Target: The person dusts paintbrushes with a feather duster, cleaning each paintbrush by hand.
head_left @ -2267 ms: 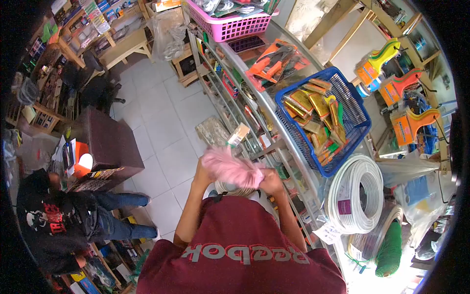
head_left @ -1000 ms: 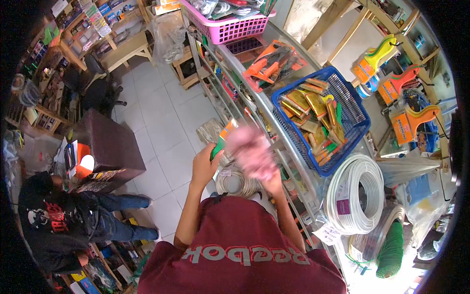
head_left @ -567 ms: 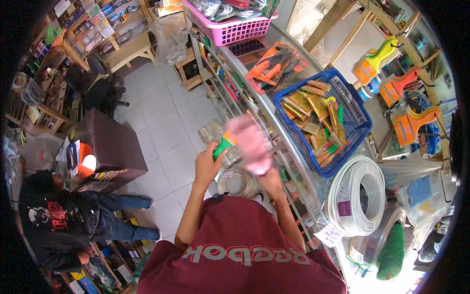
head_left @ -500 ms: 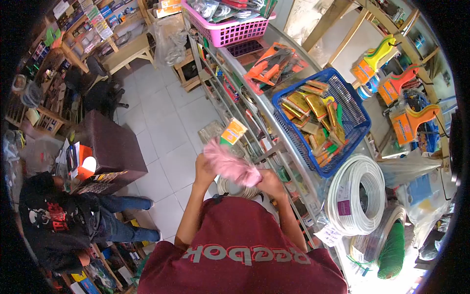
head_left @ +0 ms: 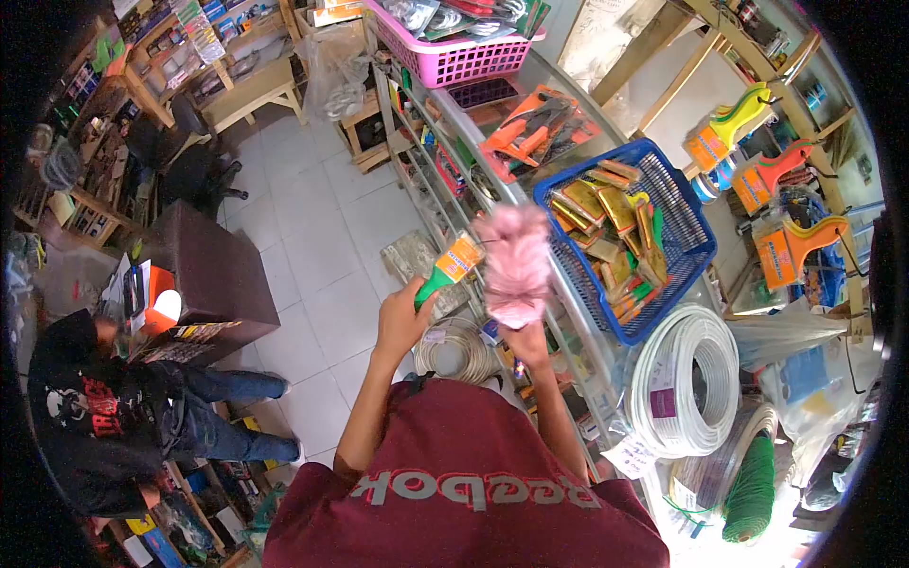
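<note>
My left hand (head_left: 402, 320) is closed around the green handle of a paintbrush (head_left: 449, 269), whose bristle end is wrapped in an orange and white sleeve and points up and right. A fluffy pink duster (head_left: 516, 270), smeared by motion, stands up from my right hand (head_left: 525, 343), which grips it at its lower end. The duster is just right of the paintbrush, beside the glass counter's edge; whether the two touch I cannot tell. Right of the duster, a blue basket (head_left: 620, 327) on the counter holds several packaged brushes (head_left: 620, 213).
On the glass counter (head_left: 589, 355) are a pink basket (head_left: 454, 68), orange-handled tools (head_left: 530, 128) and a white cable coil (head_left: 653, 379). Wrapped brushes (head_left: 784, 254) hang at right. Another coil (head_left: 453, 352) lies below my hands. A person in black (head_left: 99, 407) stands at left by a brown desk (head_left: 222, 275).
The duster has swung from over the paintbrush to its right, turning upright. My right hand has turned with it. The paintbrush's green handle and my left hand's grip now show clearly.
</note>
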`<state>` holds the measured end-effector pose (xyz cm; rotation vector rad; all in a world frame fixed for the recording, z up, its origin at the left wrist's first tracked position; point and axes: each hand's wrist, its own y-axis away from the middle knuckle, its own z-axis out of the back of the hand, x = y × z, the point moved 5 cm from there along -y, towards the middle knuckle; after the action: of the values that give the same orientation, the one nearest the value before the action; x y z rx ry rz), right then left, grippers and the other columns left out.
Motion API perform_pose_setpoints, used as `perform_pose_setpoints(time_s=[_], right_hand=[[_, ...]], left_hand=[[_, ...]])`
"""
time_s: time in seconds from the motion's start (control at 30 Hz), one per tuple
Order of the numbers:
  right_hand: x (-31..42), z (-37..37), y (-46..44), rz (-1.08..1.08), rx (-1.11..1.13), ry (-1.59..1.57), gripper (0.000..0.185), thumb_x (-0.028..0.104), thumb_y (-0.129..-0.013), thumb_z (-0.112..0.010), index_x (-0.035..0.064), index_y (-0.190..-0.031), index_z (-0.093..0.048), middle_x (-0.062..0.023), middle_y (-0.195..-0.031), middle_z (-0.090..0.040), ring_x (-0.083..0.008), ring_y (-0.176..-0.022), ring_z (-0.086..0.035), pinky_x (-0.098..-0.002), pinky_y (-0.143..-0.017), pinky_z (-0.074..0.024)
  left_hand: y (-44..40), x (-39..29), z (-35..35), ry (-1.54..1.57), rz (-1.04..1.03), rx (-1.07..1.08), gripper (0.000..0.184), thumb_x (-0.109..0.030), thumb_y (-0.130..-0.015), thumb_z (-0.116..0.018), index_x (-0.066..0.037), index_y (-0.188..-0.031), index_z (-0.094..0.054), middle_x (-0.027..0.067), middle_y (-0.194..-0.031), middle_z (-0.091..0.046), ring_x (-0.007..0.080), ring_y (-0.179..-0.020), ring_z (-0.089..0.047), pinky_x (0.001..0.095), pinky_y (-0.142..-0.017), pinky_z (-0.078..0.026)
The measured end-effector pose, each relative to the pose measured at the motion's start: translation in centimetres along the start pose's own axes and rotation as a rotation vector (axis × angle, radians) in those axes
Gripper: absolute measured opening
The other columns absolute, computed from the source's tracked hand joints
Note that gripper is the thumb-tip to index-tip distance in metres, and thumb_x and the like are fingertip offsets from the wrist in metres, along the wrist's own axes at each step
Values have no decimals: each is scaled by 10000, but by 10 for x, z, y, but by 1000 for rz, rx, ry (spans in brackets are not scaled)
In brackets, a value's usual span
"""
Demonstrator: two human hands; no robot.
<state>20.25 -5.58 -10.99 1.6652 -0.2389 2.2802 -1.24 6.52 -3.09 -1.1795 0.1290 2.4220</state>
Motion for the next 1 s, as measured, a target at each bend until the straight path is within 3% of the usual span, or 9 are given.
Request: perform_pose_setpoints(time_s=[0.1,0.23,0.4,0.5,0.53,0.63,0.73,0.87,1.0], right_hand=[[16,-10,2,102,134,187,212,88,-774,-687,12,-970,-659,-117,-881,-691,-124,-856,-639,-312,-720,-505],[21,-2,-6,158,-92,-124,262,78,-743,-685,0,-992,-661,-142,-939,-697,-182,-891,-653,-332,-793,-504],[24,-23,0,246,184,271,251,133,-769,-665,25,-996,-658,-138,-891,-696,-239,-854,-675,-369,-753,-520],[1,-17,-4,141,33,-196,272,135,-763,-673,19,-1009,-654,-145,-917,-695,-259,-876,-675,-375,-777,-516],[-11,-10,-4,-26,-152,43,272,111,-767,-682,-4,-1012,-654,-118,-933,-696,-205,-881,-666,-340,-786,-513],[26,-19,-6,198,34,-104,318,95,-756,-695,1,-1056,-643,-101,-959,-691,-170,-883,-650,-297,-785,-507],[24,-20,-1,191,220,188,327,80,-752,-696,13,-1068,-643,-84,-975,-688,-148,-896,-635,-303,-798,-500],[-10,-7,-5,0,-33,-189,382,147,-758,-723,23,-1109,-635,-120,-990,-690,-188,-934,-651,-340,-826,-507],[-16,-16,0,-132,106,396,329,168,-761,-725,20,-1047,-655,-141,-933,-693,-184,-874,-647,-341,-794,-508]], left_hand=[[0,13,-4,209,-219,-216,185,-229,-868,-620,-65,-914,-548,175,-626,-580,401,-607,-580,461,-536,-427],[-1,4,10,2,17,-34,181,-214,-862,-626,-57,-905,-546,174,-619,-576,397,-611,-583,453,-527,-423],[3,12,12,130,-138,-145,187,-209,-864,-619,-44,-888,-533,181,-621,-571,400,-615,-577,456,-521,-411],[-3,14,12,81,-43,-73,181,-203,-863,-614,-43,-886,-532,191,-627,-569,407,-617,-571,459,-522,-406],[-5,12,13,25,42,-9,178,-200,-861,-613,-43,-887,-533,194,-628,-568,409,-618,-569,460,-523,-406],[-6,9,12,34,14,-35,159,-185,-857,-607,-44,-900,-547,191,-628,-568,407,-618,-571,455,-527,-412],[1,9,16,141,-252,-176,160,-188,-852,-607,-47,-910,-556,184,-634,-576,399,-620,-579,449,-534,-420],[-7,8,11,29,49,-35,161,-188,-842,-612,-47,-901,-563,175,-632,-584,385,-610,-587,444,-537,-428],[-4,7,6,259,-184,-168,161,-192,-836,-611,-50,-899,-567,168,-600,-567,373,-591,-585,438,-531,-426]])
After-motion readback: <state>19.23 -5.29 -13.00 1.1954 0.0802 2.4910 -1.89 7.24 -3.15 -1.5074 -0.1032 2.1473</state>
